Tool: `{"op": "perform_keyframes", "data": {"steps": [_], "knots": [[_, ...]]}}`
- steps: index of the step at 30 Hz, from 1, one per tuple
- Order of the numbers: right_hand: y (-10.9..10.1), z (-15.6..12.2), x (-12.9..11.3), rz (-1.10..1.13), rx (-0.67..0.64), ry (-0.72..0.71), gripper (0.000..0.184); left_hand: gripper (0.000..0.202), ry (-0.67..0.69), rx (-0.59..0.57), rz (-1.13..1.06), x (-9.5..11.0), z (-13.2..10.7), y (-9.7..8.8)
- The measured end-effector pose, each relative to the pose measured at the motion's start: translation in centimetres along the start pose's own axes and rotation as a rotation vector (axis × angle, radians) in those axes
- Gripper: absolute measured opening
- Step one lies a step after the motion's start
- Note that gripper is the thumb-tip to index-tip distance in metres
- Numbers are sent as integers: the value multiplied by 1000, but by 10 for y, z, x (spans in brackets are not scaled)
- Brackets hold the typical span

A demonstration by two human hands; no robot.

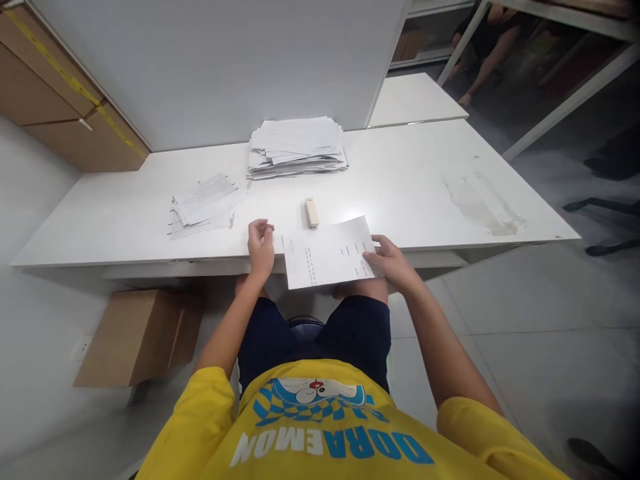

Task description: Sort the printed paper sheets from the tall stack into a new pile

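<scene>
My right hand (pixel 393 261) grips a printed paper sheet (pixel 325 257) by its right edge, thumb on top and fingers beneath. The sheet tilts over the front edge of the white table (pixel 400 180), with lines of small print facing up. To the left of the sheet, my left hand (pixel 261 243) hovers at the table edge, its fingers curled in and the thumb against them; nothing shows in it. Just beyond the sheet lies a small cream block-shaped object (pixel 311 212), which looks like a stapler.
A thick stack of papers (pixel 297 147) stands at the back against a grey panel (pixel 225 67). Several loose printed sheets (pixel 205 207) lie on the left. Cardboard boxes (pixel 115 140) are at the far left, another carton (pixel 130 333) below. Another person's arm (pixel 493 63) shows at upper right.
</scene>
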State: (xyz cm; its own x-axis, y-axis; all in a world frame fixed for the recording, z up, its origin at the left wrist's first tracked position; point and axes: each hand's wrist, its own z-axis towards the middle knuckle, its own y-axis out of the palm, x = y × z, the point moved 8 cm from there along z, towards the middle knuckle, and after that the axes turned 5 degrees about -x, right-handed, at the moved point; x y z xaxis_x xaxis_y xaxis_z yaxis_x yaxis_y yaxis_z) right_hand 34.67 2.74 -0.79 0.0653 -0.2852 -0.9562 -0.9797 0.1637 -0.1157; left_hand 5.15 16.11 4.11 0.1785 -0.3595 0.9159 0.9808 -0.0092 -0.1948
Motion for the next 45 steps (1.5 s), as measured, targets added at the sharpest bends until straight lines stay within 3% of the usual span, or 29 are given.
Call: {"op": "perform_keyframes", "data": {"steps": [7,10,13,19,23,36,41,45], "knots": [[-15,11,-4,54,66,-9,54,34,294,-565,405,18,28,83],[-32,18,7,94,163,1,56,42,409,-740,520,15,27,106],[-49,25,10,120,252,-25,57,47,454,-857,593,5,22,118],[-46,48,2,55,170,-84,52,49,506,-843,631,-2,14,121],[-45,56,4,28,204,-92,46,48,525,-842,631,-4,13,121],[-46,55,3,19,229,-91,31,43,589,-815,786,-1,8,127],[-44,32,-13,-84,226,-174,28,45,572,-772,749,5,8,122],[-78,-3,-36,-290,309,-235,22,49,545,-776,707,10,8,117]]}}
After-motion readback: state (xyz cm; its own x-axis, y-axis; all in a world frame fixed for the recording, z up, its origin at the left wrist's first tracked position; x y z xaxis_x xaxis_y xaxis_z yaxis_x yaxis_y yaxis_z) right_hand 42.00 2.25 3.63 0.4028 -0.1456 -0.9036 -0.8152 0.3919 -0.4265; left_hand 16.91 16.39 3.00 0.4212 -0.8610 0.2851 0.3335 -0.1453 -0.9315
